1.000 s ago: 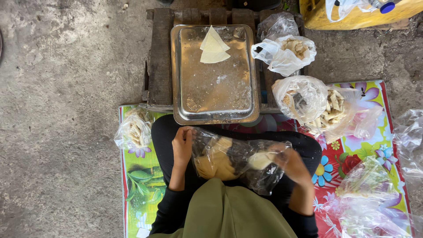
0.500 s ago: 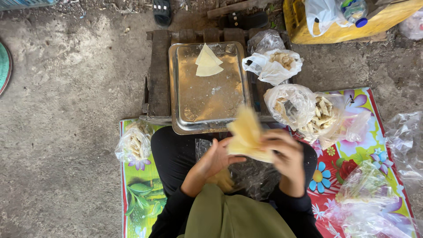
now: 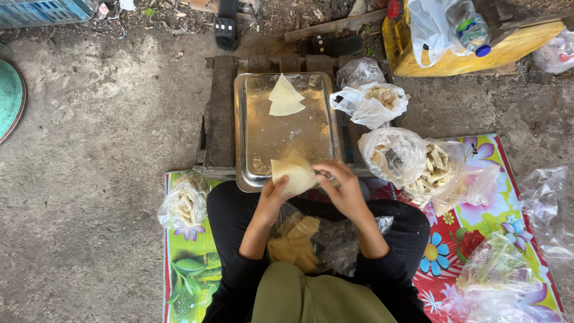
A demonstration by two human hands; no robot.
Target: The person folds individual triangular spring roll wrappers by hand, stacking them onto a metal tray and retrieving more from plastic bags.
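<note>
Left hand (image 3: 272, 192) and right hand (image 3: 342, 188) raised, fingers pinched

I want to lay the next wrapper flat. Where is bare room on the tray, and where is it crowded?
The metal tray is bare across its middle, between the two folded wrappers at the far end and the hands at the near edge. The right side is crowded with plastic bags.

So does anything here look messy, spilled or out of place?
Nothing looks spilled. Both hands, left hand and right hand, hold a pale wrapper sheet over the metal tray; two folded triangles lie neatly at its far end.
</note>
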